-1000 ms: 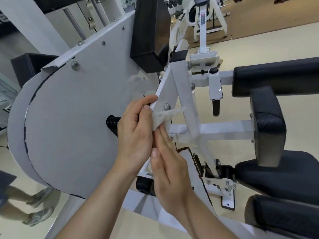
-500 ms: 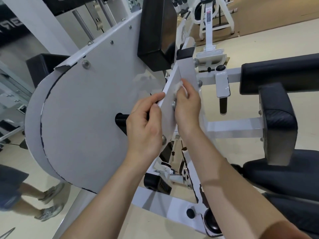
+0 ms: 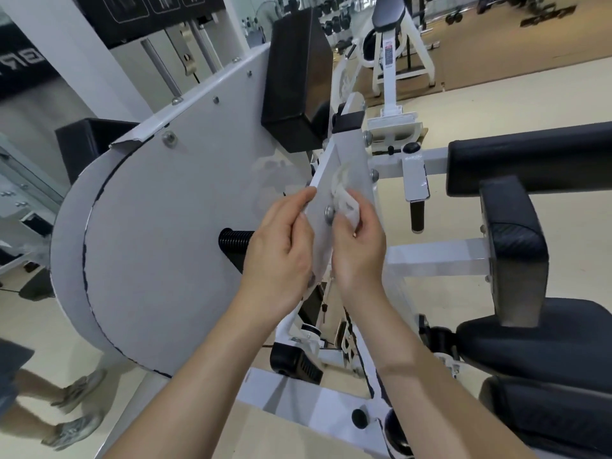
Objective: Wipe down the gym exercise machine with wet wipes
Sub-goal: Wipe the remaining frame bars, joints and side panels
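Note:
A white gym machine stands before me, with a large round side cover [image 3: 159,246] and a slanted white metal arm [image 3: 347,167] carrying a bolt. My right hand [image 3: 359,246] holds a crumpled white wet wipe [image 3: 346,202] against the arm's face, just right of the bolt. My left hand [image 3: 281,246] grips the arm's left edge, fingers curled round it. Smears of wetness show on the arm above the wipe.
Black pads [image 3: 510,246] and a seat [image 3: 543,346] fill the right side. A black block [image 3: 294,84] sits above the arm. Another person's legs and shoes [image 3: 76,412] stand at lower left. More white equipment [image 3: 390,61] stands behind on the tan floor.
My right hand with the wipe rose up the slanted arm, then came back down a little toward the bolt. My left hand moved from the wipe to the arm's edge and stayed there.

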A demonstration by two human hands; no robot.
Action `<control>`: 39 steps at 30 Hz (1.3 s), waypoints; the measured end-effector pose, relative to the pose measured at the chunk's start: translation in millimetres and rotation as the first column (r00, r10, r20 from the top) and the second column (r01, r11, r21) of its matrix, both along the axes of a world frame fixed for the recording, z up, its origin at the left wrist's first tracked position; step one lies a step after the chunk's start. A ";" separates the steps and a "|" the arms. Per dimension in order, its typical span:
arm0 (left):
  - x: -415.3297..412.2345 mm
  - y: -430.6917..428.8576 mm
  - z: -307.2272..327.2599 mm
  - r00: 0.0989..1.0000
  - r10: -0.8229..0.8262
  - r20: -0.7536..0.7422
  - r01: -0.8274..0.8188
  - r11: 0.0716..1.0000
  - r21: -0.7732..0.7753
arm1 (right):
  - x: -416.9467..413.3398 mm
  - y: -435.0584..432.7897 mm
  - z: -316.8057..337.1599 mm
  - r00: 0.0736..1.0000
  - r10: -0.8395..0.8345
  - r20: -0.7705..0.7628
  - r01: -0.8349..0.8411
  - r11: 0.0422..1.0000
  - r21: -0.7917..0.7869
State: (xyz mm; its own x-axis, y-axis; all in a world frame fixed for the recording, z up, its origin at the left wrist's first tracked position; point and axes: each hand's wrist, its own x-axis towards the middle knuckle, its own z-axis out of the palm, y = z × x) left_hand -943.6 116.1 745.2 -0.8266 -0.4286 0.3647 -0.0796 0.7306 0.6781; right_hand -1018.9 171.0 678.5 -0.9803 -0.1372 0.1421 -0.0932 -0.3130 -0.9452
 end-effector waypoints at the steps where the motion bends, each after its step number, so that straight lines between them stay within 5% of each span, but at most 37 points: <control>1: -3.2 -1.9 4.5 0.994 -0.018 0.106 0.029 0.994 -0.105 | -11.3 -7.0 -0.5 1.000 -0.025 0.006 0.025 0.999 0.046; 4: -17.3 -6.2 20.3 0.928 -0.068 0.366 0.181 0.941 -0.286 | -32.6 -17.7 -3.5 1.000 0.028 -0.010 -0.027 0.994 0.107; 9: -36.6 -10.9 32.8 0.891 -0.152 0.428 0.220 0.969 -0.113 | -54.4 -21.8 17.2 0.947 0.047 -0.319 0.016 0.981 0.192; 12: -33.9 -9.9 27.2 0.955 -0.231 0.184 0.215 0.971 0.103 | -48.4 -7.6 20.3 0.810 0.142 -0.569 0.053 0.949 0.312; 15: -30.4 -8.2 17.3 0.997 -0.074 -0.004 0.074 0.995 0.072 | -47.1 10.5 8.3 0.635 0.232 -0.737 0.152 0.898 0.413; 18: -36.8 -9.1 20.3 0.995 -0.054 0.089 0.055 0.998 -0.014 | -79.3 5.5 16.3 0.458 0.256 -0.851 0.394 0.800 0.453; 21: -45.9 -9.1 28.2 0.978 -0.092 0.188 0.127 0.975 -0.185 | -122.9 5.1 37.6 0.200 0.222 -0.954 0.567 0.768 0.298; 26: -63.6 -10.6 37.7 0.990 -0.071 0.126 0.100 0.964 -0.245 | -165.0 28.8 37.2 -0.137 0.428 -0.894 0.697 0.683 0.220; 30: -66.6 -10.3 37.3 0.983 -0.042 0.177 0.115 0.897 -0.426 | -171.2 50.7 4.6 -0.259 0.551 -0.793 0.725 0.654 0.217; 34: -47.2 17.8 32.7 0.992 0.040 0.116 0.057 0.685 -0.726 | -173.1 67.5 -33.0 -0.297 0.691 -0.659 0.733 0.608 0.306; 39: -26.7 85.7 -55.9 0.892 -0.106 0.439 0.280 0.893 -0.353 | -177.3 68.5 -25.2 -0.278 0.725 -0.630 0.778 0.555 0.295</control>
